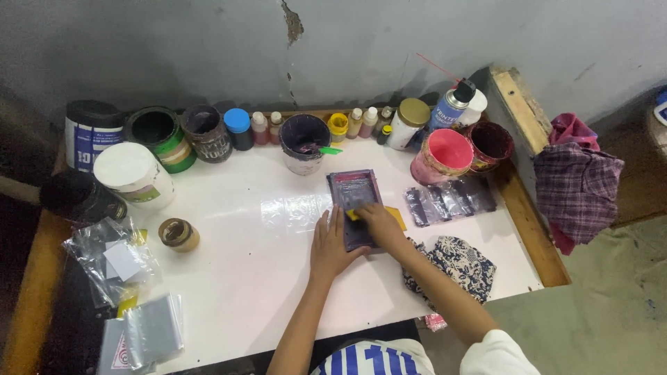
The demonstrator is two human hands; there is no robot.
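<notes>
small purple printing screen [354,201] lies flat on the white table [236,264], long axis running away from the person toward the wall, near short end under the hands, far short end pointing at the dark ink tub [304,142] just beyond it. left hand [331,244] flat, fingers spread fairly wide, pressed on the table and touching the screen's near left edge. right hand [379,223] sits on top of the screen, fingers curled narrow around a small yellow squeegee [356,214]; the grip itself is mostly hidden. yellow card [397,217] pokes out just right of the right hand. patterned rag [458,260] lies under and to the right of the right forearm. dark printed strips [451,200] further right of that hand, pink tub [445,154] beyond them. far left of the left hand: small brown jar [178,234], white-lidded tub [133,173], plastic bags [114,260].
</notes>
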